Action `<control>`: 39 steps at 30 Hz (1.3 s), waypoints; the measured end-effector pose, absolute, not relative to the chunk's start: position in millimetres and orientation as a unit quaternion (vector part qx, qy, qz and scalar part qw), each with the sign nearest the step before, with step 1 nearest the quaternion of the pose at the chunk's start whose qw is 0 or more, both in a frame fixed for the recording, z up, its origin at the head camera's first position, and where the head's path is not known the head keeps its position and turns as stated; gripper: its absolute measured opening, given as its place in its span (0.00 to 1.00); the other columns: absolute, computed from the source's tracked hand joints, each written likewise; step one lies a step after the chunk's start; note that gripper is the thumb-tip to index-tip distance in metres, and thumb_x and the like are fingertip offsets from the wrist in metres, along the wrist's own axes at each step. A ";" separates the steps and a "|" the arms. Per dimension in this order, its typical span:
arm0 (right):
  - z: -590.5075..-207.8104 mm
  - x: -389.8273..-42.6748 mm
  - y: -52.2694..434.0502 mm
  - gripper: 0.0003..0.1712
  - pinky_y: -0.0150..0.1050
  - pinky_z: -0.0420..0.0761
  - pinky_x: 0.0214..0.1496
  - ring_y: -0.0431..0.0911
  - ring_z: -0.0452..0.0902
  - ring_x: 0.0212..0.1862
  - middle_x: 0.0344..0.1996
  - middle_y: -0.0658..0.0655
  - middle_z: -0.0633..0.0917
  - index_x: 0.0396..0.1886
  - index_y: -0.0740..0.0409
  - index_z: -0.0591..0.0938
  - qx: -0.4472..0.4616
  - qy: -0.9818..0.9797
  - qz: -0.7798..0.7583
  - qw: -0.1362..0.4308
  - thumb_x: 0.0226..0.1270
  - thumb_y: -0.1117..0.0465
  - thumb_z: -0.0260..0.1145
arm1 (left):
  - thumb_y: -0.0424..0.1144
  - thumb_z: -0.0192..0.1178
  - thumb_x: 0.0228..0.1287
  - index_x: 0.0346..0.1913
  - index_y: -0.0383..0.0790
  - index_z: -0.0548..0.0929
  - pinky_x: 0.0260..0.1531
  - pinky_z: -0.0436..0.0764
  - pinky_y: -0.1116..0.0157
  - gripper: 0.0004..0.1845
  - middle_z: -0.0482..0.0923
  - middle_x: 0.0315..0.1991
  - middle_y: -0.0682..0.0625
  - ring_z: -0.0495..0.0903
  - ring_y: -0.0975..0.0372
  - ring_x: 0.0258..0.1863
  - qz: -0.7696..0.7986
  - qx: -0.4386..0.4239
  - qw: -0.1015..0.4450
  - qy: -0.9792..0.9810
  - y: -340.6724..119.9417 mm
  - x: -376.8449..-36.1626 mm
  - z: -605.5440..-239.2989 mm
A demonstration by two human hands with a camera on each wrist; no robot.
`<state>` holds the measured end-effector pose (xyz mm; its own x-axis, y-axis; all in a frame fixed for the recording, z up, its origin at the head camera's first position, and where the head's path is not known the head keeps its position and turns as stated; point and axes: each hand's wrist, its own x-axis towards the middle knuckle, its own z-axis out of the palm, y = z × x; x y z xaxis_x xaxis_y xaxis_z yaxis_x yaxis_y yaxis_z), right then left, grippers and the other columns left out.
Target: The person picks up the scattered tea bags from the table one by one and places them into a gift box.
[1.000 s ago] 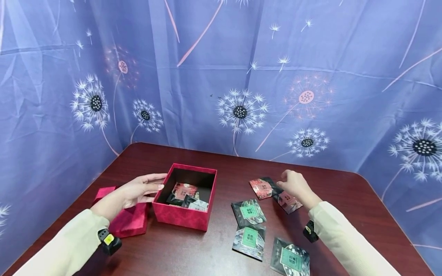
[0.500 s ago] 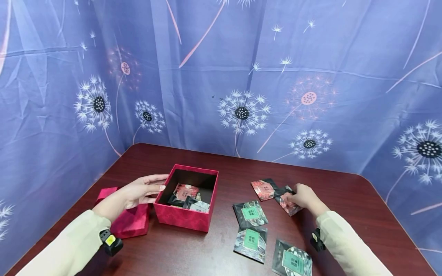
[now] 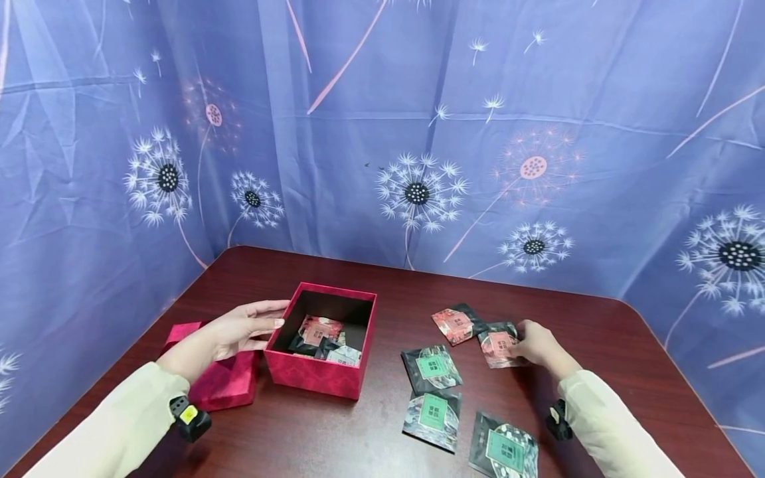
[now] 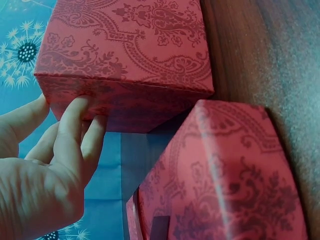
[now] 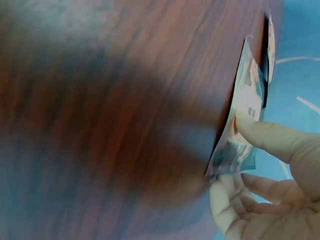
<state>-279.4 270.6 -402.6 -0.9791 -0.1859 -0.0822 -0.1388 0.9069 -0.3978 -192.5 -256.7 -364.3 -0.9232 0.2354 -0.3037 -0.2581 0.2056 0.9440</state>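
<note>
Red-labelled sachet (image 3: 498, 346) sits on the table (image 3: 597, 345) right of the open red box (image 3: 323, 372), pinched at its edge by the right hand (image 3: 536, 342); left hand (image 3: 236, 330) flat on the box wall, fingers straight. Left wrist: fingers (image 4: 75, 135) press the box (image 4: 125, 55), lid (image 4: 220, 185) beside. Right wrist, blurred: thumb on the sachet (image 5: 242, 130), edge lifted. Best to lift clear of the neighbouring sachet before carrying.

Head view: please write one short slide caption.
Right hand pinches a red-labelled foil sachet; left hand touches the open red cardboard box.
</note>
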 end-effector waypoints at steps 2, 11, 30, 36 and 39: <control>-404.0 -278.5 274.0 0.32 0.56 0.76 0.48 0.66 0.75 0.45 0.41 0.77 0.79 0.47 0.84 0.70 -0.082 0.972 -0.209 0.063 0.48 0.64 0.70 | 0.44 0.56 0.68 0.74 0.37 0.53 0.56 0.76 0.54 0.37 0.58 0.70 0.33 0.64 0.46 0.66 0.629 -0.007 0.198 0.752 -256.9 -192.3 -364.0; -404.2 -274.6 282.0 0.23 0.42 0.82 0.29 0.48 0.80 0.25 0.35 0.73 0.79 0.41 0.81 0.72 -0.039 0.953 -0.289 0.085 0.48 0.69 0.68 | 0.44 0.56 0.68 0.74 0.37 0.53 0.56 0.76 0.55 0.37 0.58 0.70 0.33 0.65 0.49 0.65 0.629 -0.008 0.199 0.752 -257.0 -192.5 -364.2; -389.1 -267.0 299.4 0.12 0.43 0.84 0.32 0.44 0.81 0.26 0.25 0.58 0.82 0.39 0.84 0.73 -0.052 0.904 -0.405 0.125 0.57 0.77 0.61 | 0.45 0.55 0.68 0.74 0.38 0.52 0.56 0.76 0.55 0.37 0.59 0.70 0.34 0.67 0.49 0.65 0.629 0.000 0.205 0.750 -258.5 -194.6 -366.0; -377.4 -265.9 305.1 0.13 0.42 0.84 0.31 0.41 0.80 0.27 0.28 0.61 0.84 0.39 0.85 0.74 -0.083 0.910 -0.389 0.112 0.58 0.76 0.60 | 0.45 0.55 0.68 0.74 0.38 0.52 0.56 0.76 0.54 0.37 0.59 0.70 0.34 0.65 0.47 0.66 0.628 -0.002 0.202 0.751 -258.1 -194.0 -365.1; -373.0 -265.2 307.9 0.13 0.40 0.83 0.30 0.40 0.79 0.27 0.28 0.63 0.85 0.39 0.84 0.74 -0.090 0.914 -0.380 0.107 0.57 0.76 0.60 | 0.45 0.56 0.68 0.74 0.37 0.53 0.56 0.76 0.55 0.37 0.59 0.70 0.33 0.64 0.46 0.66 0.629 -0.002 0.200 0.751 -257.5 -193.6 -364.3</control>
